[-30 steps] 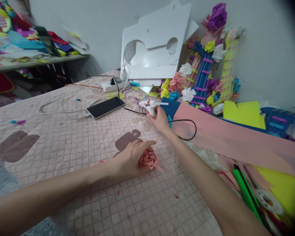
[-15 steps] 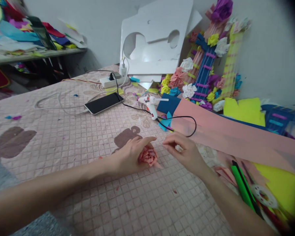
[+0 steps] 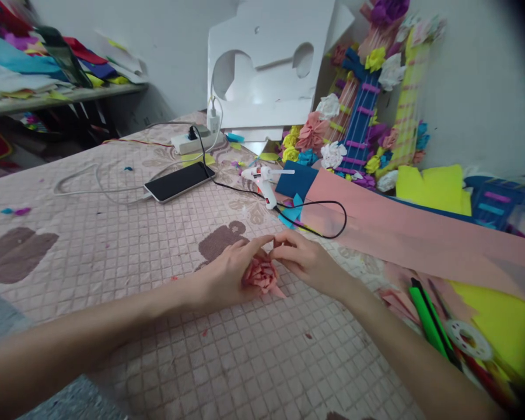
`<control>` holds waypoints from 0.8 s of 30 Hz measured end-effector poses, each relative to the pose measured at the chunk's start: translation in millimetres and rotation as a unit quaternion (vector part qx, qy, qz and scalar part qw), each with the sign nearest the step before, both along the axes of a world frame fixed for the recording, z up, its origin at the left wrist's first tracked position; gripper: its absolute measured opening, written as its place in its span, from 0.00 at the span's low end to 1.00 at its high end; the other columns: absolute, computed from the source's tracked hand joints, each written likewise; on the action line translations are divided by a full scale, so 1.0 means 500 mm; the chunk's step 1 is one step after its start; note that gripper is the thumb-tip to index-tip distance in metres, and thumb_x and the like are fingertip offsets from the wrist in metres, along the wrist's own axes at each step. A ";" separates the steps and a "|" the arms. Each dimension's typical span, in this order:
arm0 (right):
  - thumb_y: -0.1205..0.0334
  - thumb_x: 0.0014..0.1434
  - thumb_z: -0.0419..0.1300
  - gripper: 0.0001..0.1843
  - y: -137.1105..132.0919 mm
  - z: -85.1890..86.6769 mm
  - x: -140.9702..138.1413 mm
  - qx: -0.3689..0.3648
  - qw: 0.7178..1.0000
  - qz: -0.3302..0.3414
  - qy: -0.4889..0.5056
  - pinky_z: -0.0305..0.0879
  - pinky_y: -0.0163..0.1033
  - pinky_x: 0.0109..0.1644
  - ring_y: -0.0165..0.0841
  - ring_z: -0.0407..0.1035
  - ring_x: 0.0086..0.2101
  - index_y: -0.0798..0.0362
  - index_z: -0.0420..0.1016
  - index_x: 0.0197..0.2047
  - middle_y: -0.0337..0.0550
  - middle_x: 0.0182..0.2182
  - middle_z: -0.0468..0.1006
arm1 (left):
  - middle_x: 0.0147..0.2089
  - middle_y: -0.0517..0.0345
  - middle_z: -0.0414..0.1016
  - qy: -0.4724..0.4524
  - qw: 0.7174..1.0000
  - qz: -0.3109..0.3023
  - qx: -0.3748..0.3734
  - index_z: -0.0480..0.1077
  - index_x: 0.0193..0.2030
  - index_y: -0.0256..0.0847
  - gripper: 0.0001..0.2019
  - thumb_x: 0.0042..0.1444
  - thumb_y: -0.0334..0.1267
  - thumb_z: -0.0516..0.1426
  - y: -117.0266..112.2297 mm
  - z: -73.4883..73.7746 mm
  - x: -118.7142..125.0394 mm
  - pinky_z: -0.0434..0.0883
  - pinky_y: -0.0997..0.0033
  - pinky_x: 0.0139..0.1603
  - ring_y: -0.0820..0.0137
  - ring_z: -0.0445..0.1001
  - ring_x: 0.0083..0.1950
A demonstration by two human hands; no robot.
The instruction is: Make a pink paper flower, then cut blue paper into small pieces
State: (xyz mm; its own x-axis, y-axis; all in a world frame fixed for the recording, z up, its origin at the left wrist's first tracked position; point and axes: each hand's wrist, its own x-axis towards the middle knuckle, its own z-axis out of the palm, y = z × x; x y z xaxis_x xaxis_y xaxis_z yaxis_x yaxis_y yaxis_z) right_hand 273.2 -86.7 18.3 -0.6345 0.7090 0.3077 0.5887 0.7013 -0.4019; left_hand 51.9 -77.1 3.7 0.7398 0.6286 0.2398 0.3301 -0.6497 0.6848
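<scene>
A pink crepe paper flower (image 3: 262, 275) with layered petals is held low over the quilted tablecloth. My left hand (image 3: 230, 274) wraps round its left side, closed on it, with the thumb along the top. My right hand (image 3: 304, 259) meets the flower's upper right edge, its thumb and forefinger curled together close to my left thumb. Whether a petal lies between those right fingertips is too small to see. Beyond the hands, a white hot glue gun (image 3: 263, 184) with a glue stick in its back rests on the cloth.
A phone (image 3: 179, 182) on a white cable and a power strip (image 3: 196, 140) lie behind. Pink paper (image 3: 402, 224) stretches along the right. A green utility knife (image 3: 431, 321) and a white tape roll (image 3: 469, 339) sit at right. Paper guitars (image 3: 361, 128) lean on the wall.
My right hand has moved left to the flower, closing the gap between the two hands. My left hand still holds the flower. The whole view has shifted slightly.
</scene>
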 end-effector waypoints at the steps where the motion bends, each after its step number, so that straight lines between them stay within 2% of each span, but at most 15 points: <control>1: 0.72 0.62 0.48 0.13 0.003 0.001 0.000 -0.003 1.000 0.006 -0.004 0.66 0.38 0.39 0.33 0.68 0.40 0.50 0.73 0.39 0.45 0.40 0.70 | 0.52 0.48 0.70 0.001 1.000 -0.001 -0.005 0.47 0.65 0.42 0.38 0.50 0.33 0.60 0.000 0.001 0.000 0.68 0.57 0.50 0.60 0.69 0.52; 9: 0.68 0.62 0.50 0.12 0.011 0.010 -0.005 -0.012 0.999 0.027 -0.045 0.62 0.36 0.34 0.31 0.64 0.33 0.46 0.73 0.36 0.41 0.37 0.69 | 0.52 0.47 0.70 -0.002 1.000 -0.003 -0.014 0.43 0.67 0.43 0.40 0.50 0.35 0.60 0.002 -0.001 0.000 0.69 0.56 0.49 0.59 0.69 0.50; 13: 0.68 0.62 0.50 0.11 0.013 0.013 -0.011 -0.013 0.998 0.032 -0.054 0.61 0.36 0.33 0.32 0.64 0.33 0.47 0.72 0.32 0.40 0.36 0.69 | 0.52 0.47 0.70 0.012 1.000 -0.010 -0.022 0.41 0.67 0.42 0.41 0.51 0.36 0.59 0.004 0.001 -0.001 0.69 0.56 0.49 0.59 0.69 0.51; 15: 0.68 0.63 0.50 0.11 0.010 0.013 -0.013 -0.042 0.999 0.027 -0.006 0.63 0.38 0.37 0.32 0.65 0.36 0.48 0.71 0.33 0.41 0.36 0.69 | 0.53 0.47 0.69 0.019 0.999 -0.006 -0.026 0.41 0.67 0.42 0.41 0.51 0.35 0.59 0.004 0.000 -0.001 0.68 0.56 0.51 0.59 0.68 0.52; 17: 0.68 0.62 0.51 0.09 0.004 0.015 -0.014 -0.096 0.991 0.001 0.090 0.65 0.39 0.42 0.32 0.67 0.40 0.49 0.69 0.33 0.41 0.38 0.70 | 0.53 0.49 0.70 0.019 0.999 -0.004 -0.026 0.40 0.68 0.43 0.41 0.51 0.35 0.59 0.004 -0.003 -0.002 0.67 0.56 0.52 0.59 0.67 0.53; 19: 0.66 0.62 0.53 0.05 -0.007 0.018 -0.013 -0.184 0.960 -0.038 0.208 0.68 0.38 0.39 0.30 0.69 0.36 0.49 0.67 0.34 0.42 0.42 0.71 | 0.51 0.50 0.71 0.008 1.000 -0.009 -0.026 0.39 0.68 0.44 0.43 0.51 0.35 0.60 0.004 -0.009 -0.003 0.66 0.57 0.53 0.60 0.68 0.53; 21: 0.62 0.62 0.55 0.04 -0.020 0.022 -0.010 -0.287 0.905 -0.064 0.306 0.69 0.37 0.32 0.27 0.71 0.29 0.49 0.64 0.35 0.43 0.47 0.72 | 0.51 0.51 0.72 -0.005 1.000 -0.013 -0.026 0.39 0.68 0.44 0.44 0.51 0.35 0.61 0.004 -0.015 -0.003 0.66 0.57 0.53 0.61 0.69 0.52; 22: 0.59 0.62 0.55 0.05 -0.028 0.024 -0.007 -0.331 0.876 -0.067 0.344 0.69 0.37 0.30 0.27 0.71 0.27 0.49 0.63 0.35 0.43 0.47 0.74 | 0.51 0.51 0.72 -0.008 1.000 -0.012 -0.023 0.39 0.68 0.44 0.44 0.51 0.35 0.61 0.004 -0.017 -0.004 0.66 0.57 0.52 0.61 0.69 0.51; 24: 0.56 0.63 0.55 0.08 -0.043 0.028 -0.001 -0.386 0.831 -0.069 0.394 0.70 0.39 0.31 0.30 0.74 0.28 0.49 0.61 0.34 0.42 0.41 0.77 | 0.51 0.49 0.72 -0.012 1.000 -0.008 -0.016 0.39 0.68 0.44 0.44 0.51 0.35 0.61 0.005 -0.017 -0.004 0.67 0.57 0.52 0.60 0.69 0.51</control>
